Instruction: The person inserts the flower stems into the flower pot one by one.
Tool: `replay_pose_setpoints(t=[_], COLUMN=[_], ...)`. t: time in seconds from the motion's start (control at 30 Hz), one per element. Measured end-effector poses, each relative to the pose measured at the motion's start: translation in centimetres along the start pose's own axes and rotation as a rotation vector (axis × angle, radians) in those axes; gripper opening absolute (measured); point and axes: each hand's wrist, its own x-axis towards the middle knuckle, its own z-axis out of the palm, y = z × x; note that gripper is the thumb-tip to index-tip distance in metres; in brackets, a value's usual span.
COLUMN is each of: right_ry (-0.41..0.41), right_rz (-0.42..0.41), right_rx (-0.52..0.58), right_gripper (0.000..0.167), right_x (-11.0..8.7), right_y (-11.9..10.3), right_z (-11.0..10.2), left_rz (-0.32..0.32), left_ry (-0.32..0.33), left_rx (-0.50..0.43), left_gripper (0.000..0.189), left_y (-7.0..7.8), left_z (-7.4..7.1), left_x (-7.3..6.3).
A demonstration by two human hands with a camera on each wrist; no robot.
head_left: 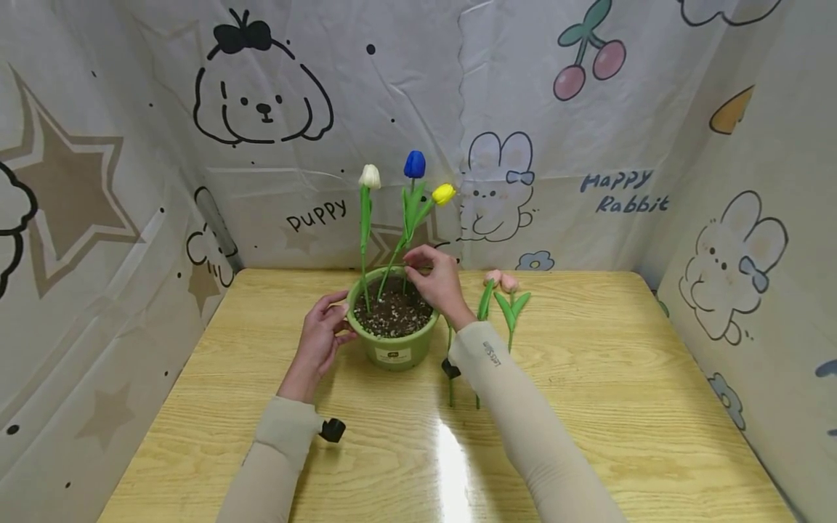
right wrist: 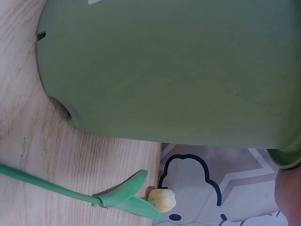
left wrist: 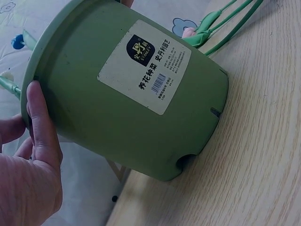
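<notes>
A green flower pot (head_left: 400, 356) with dark, white-flecked soil (head_left: 392, 312) stands on the table. A white tulip (head_left: 369, 176), a blue tulip (head_left: 415, 165) and a yellow tulip (head_left: 444, 194) rise from it, the yellow one leaning right. My left hand (head_left: 320, 338) holds the pot at its left rim; in the left wrist view, fingers (left wrist: 41, 117) lie against the outer wall under the rim. Over the right side of the soil, thumb and forefinger of my right hand (head_left: 439, 282) pinch the blue tulip's stem. Only a bit of that hand (right wrist: 288, 193) shows at the right wrist view's edge.
Artificial tulips with pink blooms (head_left: 509, 282) and green stems lie on the table (head_left: 588, 378) right of the pot, partly behind my right forearm. One lying tulip (right wrist: 162, 200) looks pale peach in the right wrist view. Printed cloth (head_left: 392, 87) walls the table at back and sides.
</notes>
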Motion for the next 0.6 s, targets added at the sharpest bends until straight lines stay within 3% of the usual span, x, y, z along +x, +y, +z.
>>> replay_pose_setpoints(t=[0.6], right_ry=[0.003], right_rz=[-0.010], right_rx=[-0.049], right_gripper=[0.011], right_x=[-0.01], right_y=[0.10], right_z=[-0.05], left_rz=[-0.001], left_ry=[0.002], left_rx=[-0.002], left_gripper=[0.034], left_y=[-0.36], left_z=[-0.01], left_x=[0.03])
